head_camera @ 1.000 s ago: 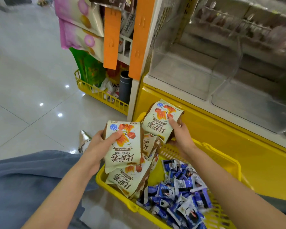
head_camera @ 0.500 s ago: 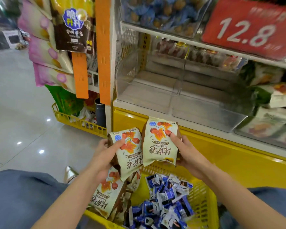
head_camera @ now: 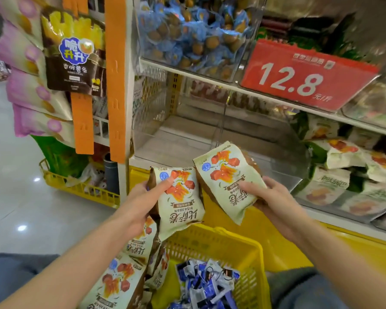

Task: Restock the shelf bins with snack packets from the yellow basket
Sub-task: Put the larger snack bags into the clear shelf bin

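My left hand grips a cream snack packet with orange-red cubes printed on it. My right hand grips a second packet of the same kind, tilted and raised toward the clear empty shelf bin on the lower shelf. Below both hands stands the yellow basket, holding more cream packets on its left and several small blue-and-white packets on its right.
A bin of green-and-cream packets sits right of the empty one. Above, a bin of blue-wrapped snacks and a red 12.8 price sign. Orange strips and hanging bags at left, a low yellow rack below them.
Both hands have lifted their packets up out of the basket toward the empty bin. My view has tilted up, bringing the upper shelf and price sign in.
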Action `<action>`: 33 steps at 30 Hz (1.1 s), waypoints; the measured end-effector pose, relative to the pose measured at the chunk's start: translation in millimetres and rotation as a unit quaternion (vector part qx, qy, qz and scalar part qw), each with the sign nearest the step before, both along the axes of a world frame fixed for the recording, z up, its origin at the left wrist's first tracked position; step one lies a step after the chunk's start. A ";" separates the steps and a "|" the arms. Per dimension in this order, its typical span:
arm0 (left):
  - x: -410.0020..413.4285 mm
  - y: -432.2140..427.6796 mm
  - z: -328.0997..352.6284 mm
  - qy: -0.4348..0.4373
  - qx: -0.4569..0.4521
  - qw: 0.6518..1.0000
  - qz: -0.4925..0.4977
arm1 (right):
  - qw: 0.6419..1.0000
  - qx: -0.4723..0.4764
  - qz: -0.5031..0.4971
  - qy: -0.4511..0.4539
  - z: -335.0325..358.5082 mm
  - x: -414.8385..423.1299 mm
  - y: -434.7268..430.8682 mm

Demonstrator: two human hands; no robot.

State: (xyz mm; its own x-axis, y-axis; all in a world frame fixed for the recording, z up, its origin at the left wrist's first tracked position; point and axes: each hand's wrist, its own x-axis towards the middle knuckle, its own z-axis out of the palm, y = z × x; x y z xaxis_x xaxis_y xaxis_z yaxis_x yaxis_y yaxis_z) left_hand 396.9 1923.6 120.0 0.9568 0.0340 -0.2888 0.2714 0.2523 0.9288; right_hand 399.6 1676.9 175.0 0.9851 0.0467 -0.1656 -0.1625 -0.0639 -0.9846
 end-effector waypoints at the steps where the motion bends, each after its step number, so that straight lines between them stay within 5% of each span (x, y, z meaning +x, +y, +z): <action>1: 4.4 0.4 3.7 -0.009 0.000 1.000 -0.002 | 0.999 0.000 -0.025 -0.020 9.7 6.8 -2.4; 4: 18.7 -1.0 11.8 -0.026 0.004 1.000 -0.007 | 0.984 -0.050 -0.133 -0.104 35.3 29.0 -12.2; 9: 44.0 -9.8 18.3 -0.053 -0.012 0.998 -0.013 | 0.879 -0.324 -0.185 -0.296 55.0 65.0 -22.3; 14: 65.3 -11.4 23.6 -0.052 -0.086 0.995 0.008 | 0.808 -0.481 -0.134 -0.312 42.6 124.0 -20.3; 18: 82.6 -9.5 21.7 -0.049 -0.104 0.993 0.025 | 0.780 -0.574 -0.104 -0.227 29.1 185.6 -13.9; 27: 109.5 -19.1 10.9 -0.052 -0.111 0.992 0.036 | 0.764 -0.619 -0.015 -0.182 -0.7 271.6 -19.2; 33: 112.9 -32.7 9.4 -0.056 -0.107 0.993 -0.013 | 0.901 -0.402 -0.123 -0.105 -19.3 276.8 -35.3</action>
State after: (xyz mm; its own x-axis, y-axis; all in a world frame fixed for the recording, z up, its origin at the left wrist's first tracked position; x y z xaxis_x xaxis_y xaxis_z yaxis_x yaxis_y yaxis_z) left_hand 509.7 1890.8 129.4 0.9832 -0.0426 -0.1774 0.1778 0.4410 0.8797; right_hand 676.4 1641.6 155.7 0.9629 -0.2287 0.1433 -0.0837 -0.7577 -0.6472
